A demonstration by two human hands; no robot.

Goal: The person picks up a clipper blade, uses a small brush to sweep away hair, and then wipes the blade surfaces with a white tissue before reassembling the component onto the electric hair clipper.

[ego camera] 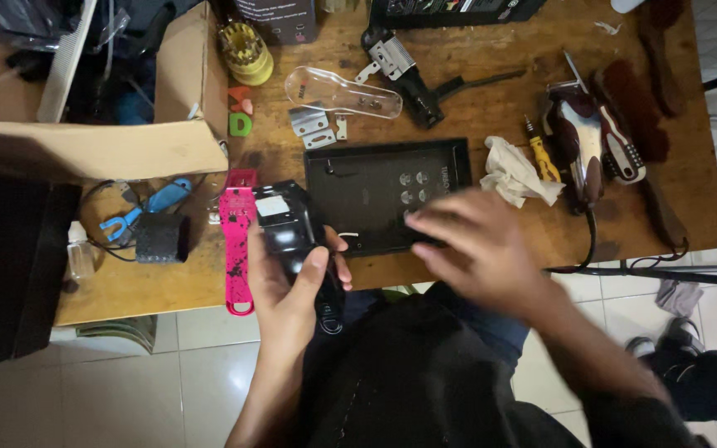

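Head view: left hand [292, 286] clamped on black clipper [292, 232]; right hand [475, 249] blurred, fingers spread over black tray [375, 178].

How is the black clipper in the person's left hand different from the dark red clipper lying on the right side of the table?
The black clipper is held in the left hand, while the dark red clipper lies on the wooden table, untouched. The black clipper is all black with a pale patch near its top; the dark red clipper has a shiny silver middle. The right hand, blurred, is over the black tray, near neither. Both clippers have dark cords.
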